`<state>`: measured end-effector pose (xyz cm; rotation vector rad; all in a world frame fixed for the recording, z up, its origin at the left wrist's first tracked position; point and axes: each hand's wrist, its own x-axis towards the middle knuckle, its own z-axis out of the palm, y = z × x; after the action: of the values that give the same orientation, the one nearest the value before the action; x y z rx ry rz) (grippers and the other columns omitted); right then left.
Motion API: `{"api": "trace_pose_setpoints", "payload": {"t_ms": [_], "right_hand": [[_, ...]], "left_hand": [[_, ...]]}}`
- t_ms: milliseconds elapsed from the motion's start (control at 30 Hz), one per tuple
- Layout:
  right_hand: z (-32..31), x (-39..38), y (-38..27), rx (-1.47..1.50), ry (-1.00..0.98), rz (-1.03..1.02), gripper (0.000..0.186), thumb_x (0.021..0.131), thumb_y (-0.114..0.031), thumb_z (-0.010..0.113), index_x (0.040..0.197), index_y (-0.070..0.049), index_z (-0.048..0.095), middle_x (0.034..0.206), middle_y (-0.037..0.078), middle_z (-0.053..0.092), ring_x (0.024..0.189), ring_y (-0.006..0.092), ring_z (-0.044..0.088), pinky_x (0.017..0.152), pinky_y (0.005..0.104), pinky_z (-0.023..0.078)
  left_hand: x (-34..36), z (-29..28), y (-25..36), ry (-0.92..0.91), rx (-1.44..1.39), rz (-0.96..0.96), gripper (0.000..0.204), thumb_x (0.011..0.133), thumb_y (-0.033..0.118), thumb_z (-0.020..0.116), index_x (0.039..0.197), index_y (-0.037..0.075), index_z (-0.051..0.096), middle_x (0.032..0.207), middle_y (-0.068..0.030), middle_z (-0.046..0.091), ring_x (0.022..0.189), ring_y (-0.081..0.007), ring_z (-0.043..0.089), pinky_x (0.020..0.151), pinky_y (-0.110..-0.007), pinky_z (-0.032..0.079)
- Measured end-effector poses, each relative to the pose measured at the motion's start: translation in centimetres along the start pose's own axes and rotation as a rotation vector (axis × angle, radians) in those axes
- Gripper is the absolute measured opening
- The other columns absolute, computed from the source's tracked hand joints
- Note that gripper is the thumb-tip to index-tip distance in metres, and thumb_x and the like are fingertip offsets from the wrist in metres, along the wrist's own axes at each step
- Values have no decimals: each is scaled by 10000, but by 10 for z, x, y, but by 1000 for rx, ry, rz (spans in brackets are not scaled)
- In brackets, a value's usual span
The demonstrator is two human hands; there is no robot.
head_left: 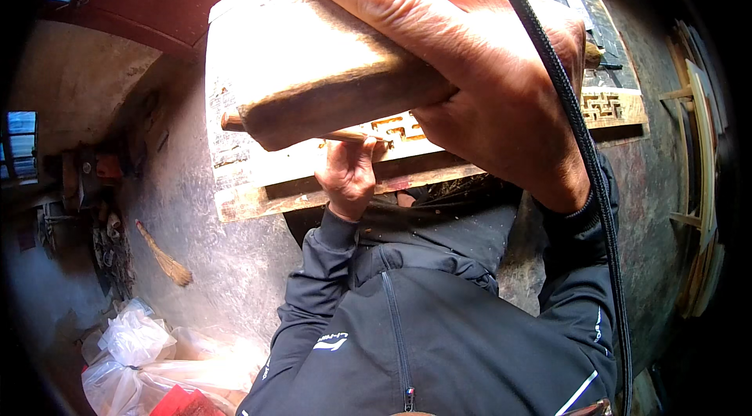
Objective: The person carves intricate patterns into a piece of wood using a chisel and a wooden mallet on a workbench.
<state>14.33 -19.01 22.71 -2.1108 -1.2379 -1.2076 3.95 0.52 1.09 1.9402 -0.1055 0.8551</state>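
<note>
Close to the camera, my right hand (509, 79) grips a thick wooden block-shaped mallet (337, 91), fingers over its top and thumb side along its edge. Below it, my left hand (347, 177) pinches a slim chisel (352, 135) with a wooden handle. The handle's end shows left of the mallet; its middle is hidden behind the mallet. The chisel's tip rests at a cut pattern in a pale wooden board (270, 173). A carved lattice pattern (601, 106) shows again at the board's right end. Whether the mallet touches the chisel, I cannot tell.
A black braided cable (576, 106) hangs across the view. More tools (603, 63) lie at the bench's far right. A broom (164, 255) lies on the floor at left, above a clear plastic bag (137, 338). Planks (697, 150) lean at the right.
</note>
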Motion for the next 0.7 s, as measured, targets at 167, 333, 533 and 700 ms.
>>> {"api": "trace_pose_setpoints", "payload": {"t_ms": [167, 333, 533, 700], "right_hand": [[-2, 1, -1, -6, -16, 3, 684, 747, -138, 847, 1414, -260, 758, 1159, 68, 781, 961, 285, 766, 839, 380, 632], [-2, 6, -3, -6, -21, 0, 704, 736, -115, 860, 1417, -259, 758, 1168, 73, 788, 962, 292, 771, 841, 383, 634], [-4, 14, -3, -5, -38, 3, 728, 722, -87, 877, 1419, -258, 756, 1178, 79, 798, 963, 300, 777, 844, 386, 637], [-11, 24, -1, -18, -73, 20, 749, 711, -64, 890, 1422, -257, 755, 1187, 84, 805, 964, 307, 781, 847, 389, 638]], "left_hand": [[2, -1, 4, -51, 48, 33, 161, 979, -4, 803, 1126, -9, 737, 971, -134, 783, 837, -249, 761, 782, -375, 600], [0, 2, -1, -31, 41, 50, 170, 942, 18, 851, 1090, 9, 769, 917, -134, 774, 797, -293, 760, 740, -394, 593], [8, 3, 6, -98, 118, 80, 193, 934, 16, 858, 1109, 20, 777, 853, -135, 764, 690, -285, 742, 629, -382, 561], [13, 4, 10, -155, 90, 120, 198, 939, 20, 849, 1118, 27, 767, 806, -131, 736, 649, -279, 708, 609, -376, 546]]}}
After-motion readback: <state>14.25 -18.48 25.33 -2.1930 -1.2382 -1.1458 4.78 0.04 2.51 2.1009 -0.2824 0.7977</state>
